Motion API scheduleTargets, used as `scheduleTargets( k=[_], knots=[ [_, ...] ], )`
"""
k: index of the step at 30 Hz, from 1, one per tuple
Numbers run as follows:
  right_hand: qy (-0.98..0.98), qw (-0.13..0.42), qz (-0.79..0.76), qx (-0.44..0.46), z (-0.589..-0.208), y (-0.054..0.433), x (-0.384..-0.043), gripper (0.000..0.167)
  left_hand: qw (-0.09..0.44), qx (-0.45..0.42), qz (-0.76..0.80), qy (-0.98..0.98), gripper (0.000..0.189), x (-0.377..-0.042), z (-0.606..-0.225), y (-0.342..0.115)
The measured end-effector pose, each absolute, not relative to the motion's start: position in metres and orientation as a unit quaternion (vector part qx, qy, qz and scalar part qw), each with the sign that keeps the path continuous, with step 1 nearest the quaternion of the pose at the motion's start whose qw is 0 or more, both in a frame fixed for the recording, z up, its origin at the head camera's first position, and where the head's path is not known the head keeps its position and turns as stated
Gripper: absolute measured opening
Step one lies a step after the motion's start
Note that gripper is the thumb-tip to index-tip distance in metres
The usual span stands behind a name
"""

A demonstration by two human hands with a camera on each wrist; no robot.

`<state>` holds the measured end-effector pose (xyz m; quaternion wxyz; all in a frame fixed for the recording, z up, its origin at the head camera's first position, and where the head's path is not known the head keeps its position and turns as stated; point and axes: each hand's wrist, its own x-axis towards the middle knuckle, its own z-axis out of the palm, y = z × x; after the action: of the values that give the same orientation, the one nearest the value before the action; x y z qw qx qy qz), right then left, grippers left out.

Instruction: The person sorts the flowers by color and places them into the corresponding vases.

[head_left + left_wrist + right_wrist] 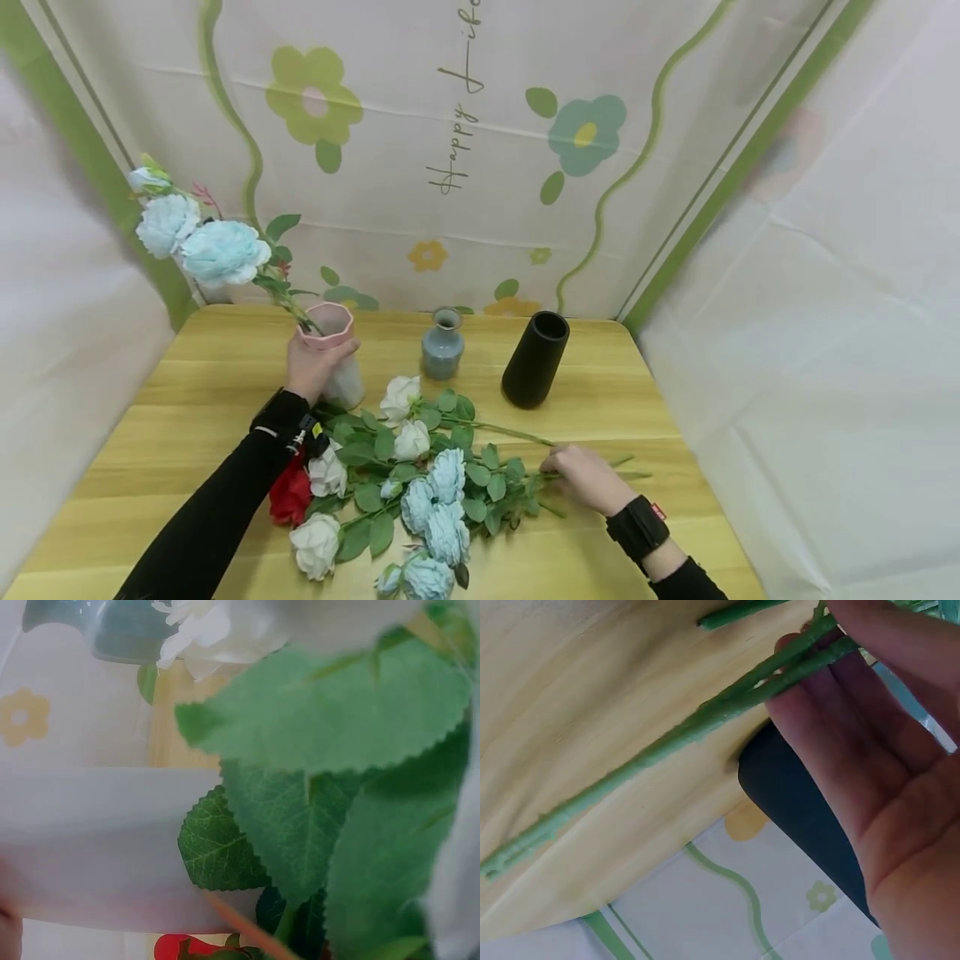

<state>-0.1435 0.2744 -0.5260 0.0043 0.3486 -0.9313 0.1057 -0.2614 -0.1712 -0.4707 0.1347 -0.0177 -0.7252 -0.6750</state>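
Observation:
My left hand [313,368] grips a pink-rimmed white vase [346,385] around its upper side. Light-blue artificial peonies [225,252] lean out of it to the left. At the right, my right hand [587,478] pinches green flower stems [727,705] between thumb and fingers, just above the table. Their other ends run into a pile of artificial flowers with white roses [411,439], more blue peonies [447,533] and a red rose [290,493]. Green leaves [300,712] and the vase's pale wall fill much of the left wrist view.
A small grey-blue vase [442,350] stands at the back middle of the wooden table [187,392]. To its right is a tall black vase [534,362]. A flower-printed cloth [420,108] hangs behind the table, with white cloth at both sides.

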Motion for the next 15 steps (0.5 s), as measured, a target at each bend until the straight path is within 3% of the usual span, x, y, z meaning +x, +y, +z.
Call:
scheduleTargets(
  k=[8,15],
  knots=[
    [-0.935,0.086,0.082,0.335,-0.538,0.273,-0.147,0.023,0.132,-0.015,-0.671,-0.73,0.071,-0.26,-0.473,-0.171],
    [-0.937,0.124,0.072,0.317,-0.541,0.274,-0.149,0.021,0.134,-0.029,-0.676,-0.724,0.072,-0.262,-0.474,-0.17]
  ],
)
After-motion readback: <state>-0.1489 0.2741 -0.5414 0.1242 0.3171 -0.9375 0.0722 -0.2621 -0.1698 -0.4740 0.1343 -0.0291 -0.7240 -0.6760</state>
